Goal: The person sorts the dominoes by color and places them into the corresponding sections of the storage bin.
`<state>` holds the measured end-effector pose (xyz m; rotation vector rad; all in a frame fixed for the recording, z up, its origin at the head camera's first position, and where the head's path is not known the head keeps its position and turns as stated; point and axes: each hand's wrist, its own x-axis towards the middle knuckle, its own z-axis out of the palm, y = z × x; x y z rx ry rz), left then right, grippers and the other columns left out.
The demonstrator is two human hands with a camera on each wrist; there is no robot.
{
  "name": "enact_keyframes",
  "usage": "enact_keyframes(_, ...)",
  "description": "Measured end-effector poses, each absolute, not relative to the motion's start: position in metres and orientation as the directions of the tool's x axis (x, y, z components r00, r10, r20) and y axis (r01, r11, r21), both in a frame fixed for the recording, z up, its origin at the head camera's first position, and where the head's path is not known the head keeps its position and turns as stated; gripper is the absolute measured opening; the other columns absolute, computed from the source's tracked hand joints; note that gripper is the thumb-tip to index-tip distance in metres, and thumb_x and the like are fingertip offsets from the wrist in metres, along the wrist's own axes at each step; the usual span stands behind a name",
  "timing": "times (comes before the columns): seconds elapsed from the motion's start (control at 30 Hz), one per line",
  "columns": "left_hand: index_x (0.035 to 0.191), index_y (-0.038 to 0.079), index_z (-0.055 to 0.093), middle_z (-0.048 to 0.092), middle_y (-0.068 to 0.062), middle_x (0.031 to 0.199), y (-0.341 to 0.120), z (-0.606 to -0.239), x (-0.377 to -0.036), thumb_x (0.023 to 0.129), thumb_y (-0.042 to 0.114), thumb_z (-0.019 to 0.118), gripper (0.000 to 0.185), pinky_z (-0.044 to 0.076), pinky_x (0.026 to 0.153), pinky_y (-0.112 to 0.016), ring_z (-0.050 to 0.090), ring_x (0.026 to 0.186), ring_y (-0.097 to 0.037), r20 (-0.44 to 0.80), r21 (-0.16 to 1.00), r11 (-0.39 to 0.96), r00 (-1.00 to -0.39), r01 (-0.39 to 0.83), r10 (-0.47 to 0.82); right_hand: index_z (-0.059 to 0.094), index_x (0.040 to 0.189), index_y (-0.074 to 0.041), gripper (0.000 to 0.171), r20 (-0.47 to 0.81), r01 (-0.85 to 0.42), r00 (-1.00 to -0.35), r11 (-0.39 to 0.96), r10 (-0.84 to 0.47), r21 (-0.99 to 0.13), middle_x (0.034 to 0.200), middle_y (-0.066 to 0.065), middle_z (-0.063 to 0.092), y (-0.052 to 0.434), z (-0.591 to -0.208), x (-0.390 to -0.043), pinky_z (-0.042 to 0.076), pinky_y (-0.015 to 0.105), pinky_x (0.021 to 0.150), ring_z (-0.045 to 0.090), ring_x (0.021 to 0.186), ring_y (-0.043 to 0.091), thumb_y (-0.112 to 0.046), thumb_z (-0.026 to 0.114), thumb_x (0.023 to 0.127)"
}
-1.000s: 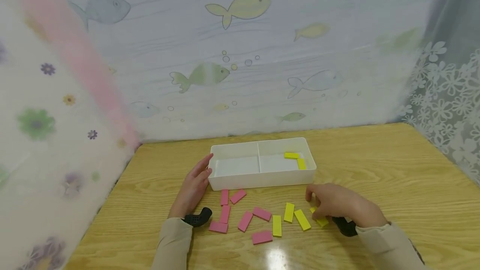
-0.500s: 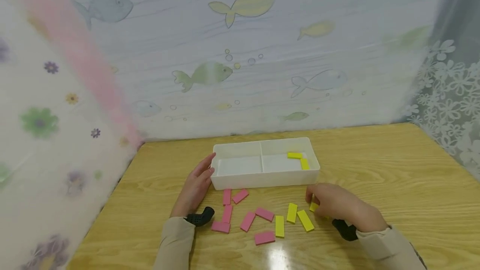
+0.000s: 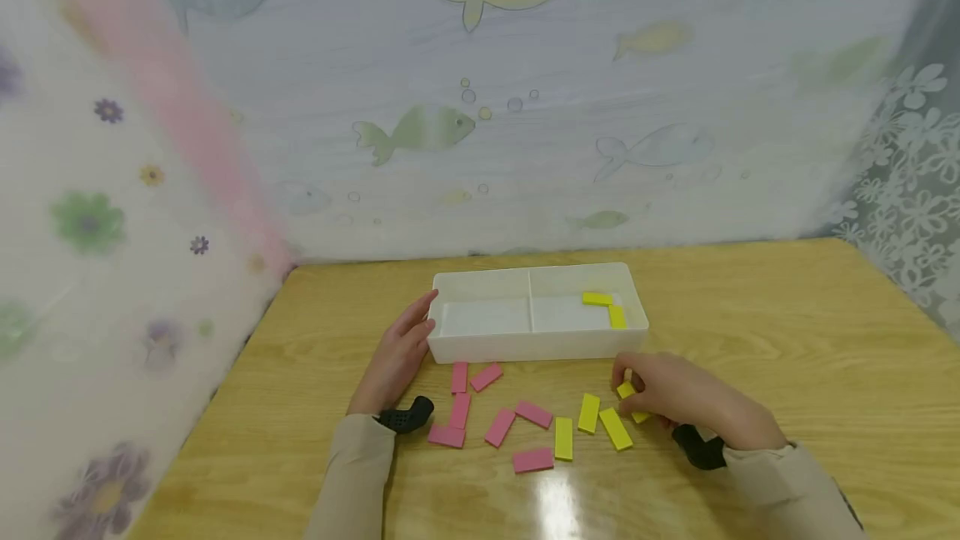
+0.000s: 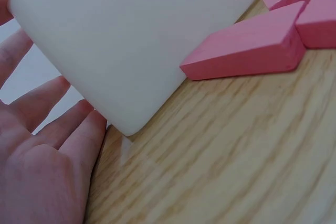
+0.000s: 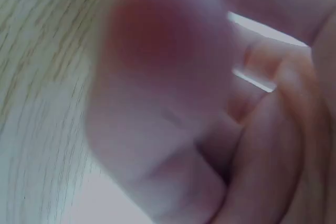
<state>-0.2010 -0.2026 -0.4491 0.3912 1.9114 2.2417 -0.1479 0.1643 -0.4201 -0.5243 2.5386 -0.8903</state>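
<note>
Nearest the person, a pink block [image 3: 533, 460] lies flat on the wooden counter [image 3: 787, 357], just beside an upright-pointing yellow block [image 3: 563, 438]. A little farther, more pink blocks are scattered to the left: one [image 3: 447, 437] by the left sleeve, a slanted one [image 3: 499, 427], one [image 3: 534, 413] beyond it, a long one [image 3: 460, 410] and two [image 3: 459, 377] [image 3: 487, 377] close under the tray. Two more yellow blocks [image 3: 588, 412] [image 3: 616, 428] lie side by side to the right of them.

The right hand [image 3: 678, 398] rests on the counter with its fingers curled round a yellow block [image 3: 630, 397], pinching it at the counter's surface, just right of the loose yellow ones; the right wrist view is too blurred to add anything.

The left hand [image 3: 397, 357] lies with fingers straight and relaxed, its fingertips [image 4: 79, 124] touching the left end wall of the white tray [image 3: 525, 348]; it grasps nothing.

The tray stands beyond the blocks, split into two compartments. Its right compartment holds two yellow blocks [image 3: 597, 298] [image 3: 617, 317] at its right end, touching at a corner. Behind the counter hangs a curtain [image 3: 525, 90] printed with fish.
</note>
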Motion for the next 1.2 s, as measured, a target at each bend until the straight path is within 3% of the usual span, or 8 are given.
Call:
enact_keyframes(0.2,0.141,0.008,0.025,0.015,0.002,0.146,-0.205,-0.448,-0.208,0.095,0.010,0.040,0.048,0.015,0.105,-0.037,0.008,0.134,-0.017,0.101,0.982,-0.182,-0.953,0.050,0.285,0.052,0.098,-0.014,0.018,-0.159,-0.285,-0.856,0.707,-0.491,-0.648,0.074,0.001,0.049,0.165,-0.414,-0.157,0.043,0.028,0.046,0.051,0.049,0.015,-0.015,0.062,0.084)
enact_keyframes(0.47,0.140,0.012,0.029,0.018,0.004,0.145,-0.208,-0.456,-0.214,0.095,0.009,0.041,0.046,0.017,0.105,-0.038,0.013,0.133,-0.015,0.098,0.975,-0.217,-0.959,0.039,0.267,0.054,0.111,-0.015,0.030,-0.080,-0.419,-0.834,0.721,-0.546,-0.551,0.090,-0.002,0.055,0.166,-0.409,-0.163,0.043,0.031,0.066,0.050,0.080,0.013,-0.006,0.057,0.083)
enact_keyframes(0.6,0.140,0.012,0.030,0.018,0.005,0.145,-0.207,-0.458,-0.215,0.095,0.010,0.042,0.047,0.016,0.105,-0.038,0.011,0.133,-0.012,0.097,0.978,-0.204,-0.957,0.042,0.272,0.051,0.119,-0.016,0.033,-0.074,-0.410,-0.834,0.703,-0.547,-0.582,0.089,-0.002,0.054,0.167,-0.411,-0.162,0.043,0.029,0.063,0.051,0.071,0.011,-0.008,0.055,0.087)
enact_keyframes(0.73,0.140,0.012,0.030,0.019,0.006,0.145,-0.206,-0.458,-0.215,0.095,0.010,0.042,0.047,0.016,0.105,-0.038,0.010,0.133,-0.012,0.085,0.979,-0.199,-0.961,0.032,0.264,0.049,0.117,-0.017,0.029,-0.067,-0.401,-0.827,0.670,-0.558,-0.624,0.081,-0.003,0.053,0.167,-0.413,-0.162,0.042,0.026,0.056,0.049,0.058,0.009,-0.012,0.054,0.089)
enact_keyframes(0.9,0.140,0.011,0.029,0.018,0.004,0.145,-0.206,-0.458,-0.214,0.095,0.010,0.041,0.047,0.016,0.105,-0.038,0.010,0.134,-0.016,0.086,0.979,-0.199,-0.962,0.034,0.260,0.048,0.106,-0.017,0.018,-0.064,-0.378,-0.827,0.637,-0.558,-0.671,0.080,-0.002,0.055,0.164,-0.413,-0.163,0.045,0.027,0.055,0.053,0.060,0.013,-0.015,0.054,0.090)
enact_keyframes(1.2,0.140,0.011,0.030,0.018,0.004,0.145,-0.205,-0.459,-0.212,0.095,0.011,0.043,0.047,0.014,0.106,-0.035,0.010,0.132,-0.009,0.066,0.984,-0.177,-0.966,0.021,0.251,0.052,0.095,-0.017,0.008,0.050,-0.381,-0.875,0.619,-0.482,-0.686,0.078,-0.002,0.057,0.162,-0.411,-0.160,0.044,0.027,0.057,0.053,0.065,0.011,-0.022,0.055,0.089)
